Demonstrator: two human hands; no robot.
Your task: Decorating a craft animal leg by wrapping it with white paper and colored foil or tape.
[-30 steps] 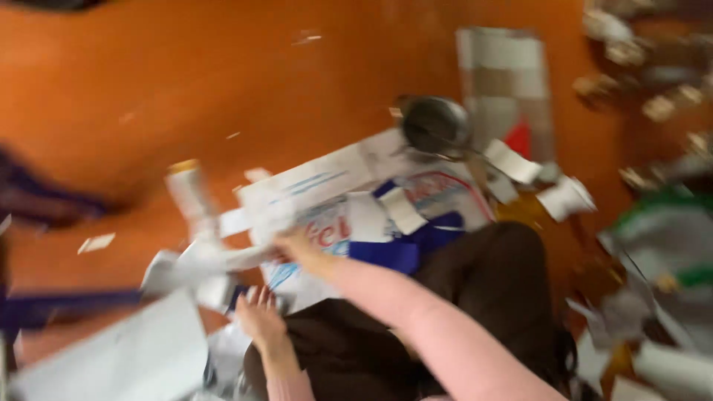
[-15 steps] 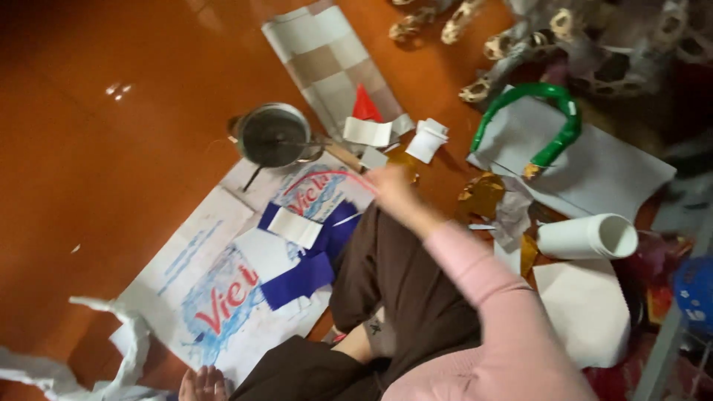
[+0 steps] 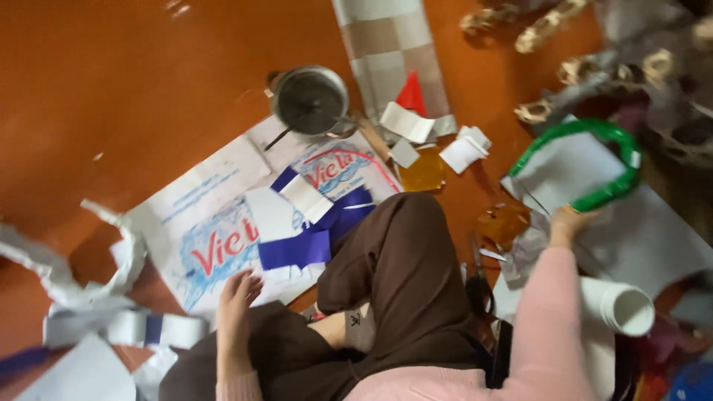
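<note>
I sit cross-legged on an orange floor in brown trousers and pink sleeves. My right hand (image 3: 568, 223) reaches out to the right and closes on the lower end of a green curved band (image 3: 620, 160), which frames a white sheet (image 3: 568, 167). My left hand (image 3: 236, 297) rests with fingers apart on my left knee, holding nothing. It lies beside a flattened printed cardboard (image 3: 200, 215) that carries blue paper pieces (image 3: 297, 249) and white scraps.
A metal pot (image 3: 308, 100) stands at the cardboard's far end, by a checkered roll (image 3: 386, 37) and a red triangle (image 3: 411, 95). Gold foil (image 3: 423, 172), scissors (image 3: 479, 282) and a white paper roll (image 3: 620, 304) lie to the right. Crumpled white strips (image 3: 89, 297) lie left.
My right hand has swung from the cardboard across to the right, onto the green band. My left hand moved up onto my knee. The view turned right.
</note>
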